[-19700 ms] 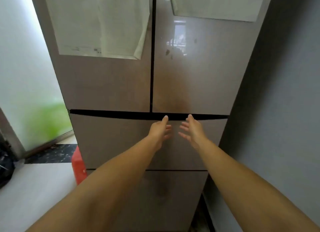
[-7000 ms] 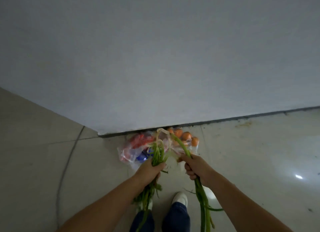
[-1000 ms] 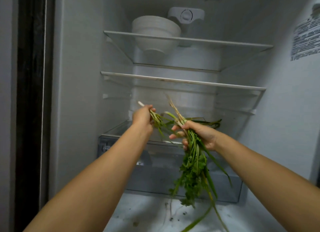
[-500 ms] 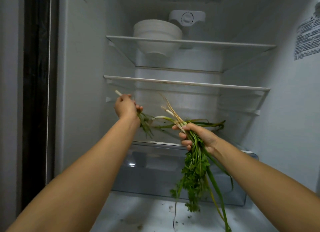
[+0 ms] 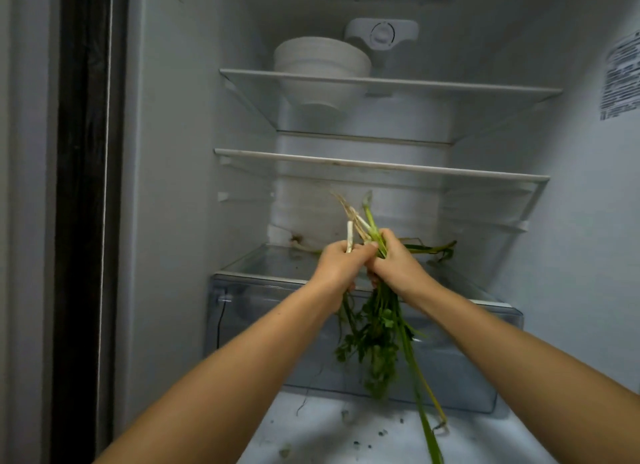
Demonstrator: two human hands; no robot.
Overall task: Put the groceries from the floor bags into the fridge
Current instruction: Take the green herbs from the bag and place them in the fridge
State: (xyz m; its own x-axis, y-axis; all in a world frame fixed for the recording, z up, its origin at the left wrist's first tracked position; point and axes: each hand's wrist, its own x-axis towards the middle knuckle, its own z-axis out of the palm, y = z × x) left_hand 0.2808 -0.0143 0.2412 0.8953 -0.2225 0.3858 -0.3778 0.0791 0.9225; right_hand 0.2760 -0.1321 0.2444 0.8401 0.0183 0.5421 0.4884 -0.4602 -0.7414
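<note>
The printed white label (image 5: 621, 79) on the open fridge's right wall is too blurred to read; left hand (image 5: 337, 264) pinches a white-stemmed scallion (image 5: 349, 236); right hand (image 5: 394, 264) clamps the leafy green herb bunch (image 5: 381, 328) hanging before the clear crisper drawer (image 5: 252, 311), its tips cut off below.

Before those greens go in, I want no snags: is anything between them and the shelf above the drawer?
Nothing visible blocks it. Both hands hold the greens before that shelf, where some stalks already lie.
</note>
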